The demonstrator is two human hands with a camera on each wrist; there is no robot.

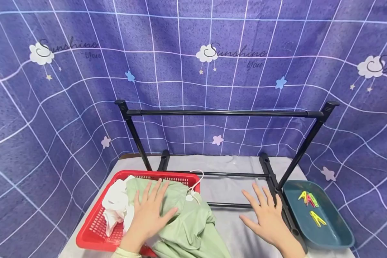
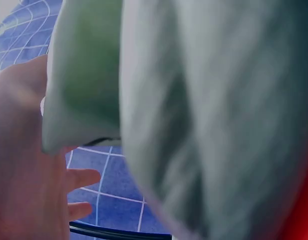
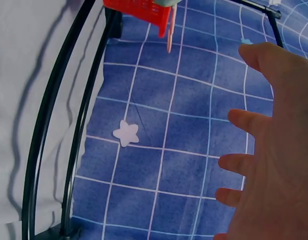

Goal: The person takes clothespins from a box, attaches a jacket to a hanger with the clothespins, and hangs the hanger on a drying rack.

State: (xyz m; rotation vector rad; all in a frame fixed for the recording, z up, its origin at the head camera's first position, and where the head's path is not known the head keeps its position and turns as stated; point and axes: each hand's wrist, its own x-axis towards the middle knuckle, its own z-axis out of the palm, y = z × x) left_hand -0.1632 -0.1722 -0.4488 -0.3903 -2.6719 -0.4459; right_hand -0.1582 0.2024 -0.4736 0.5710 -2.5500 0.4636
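My left hand, fingers spread, is over the pale green garment that spills out over the front of the red basket. In the left wrist view the green cloth fills most of the picture beside the hand. A white garment lies in the basket's left part, and a light-coloured hanger sticks up at the right rim. My right hand, fingers apart and holding nothing, hovers over the table in front of the rack's lower bars.
A black clothes rack stands across the table. At the right is a dark teal tub with several clothespins, among them a yellow clothespin. A purple gridded curtain hangs behind.
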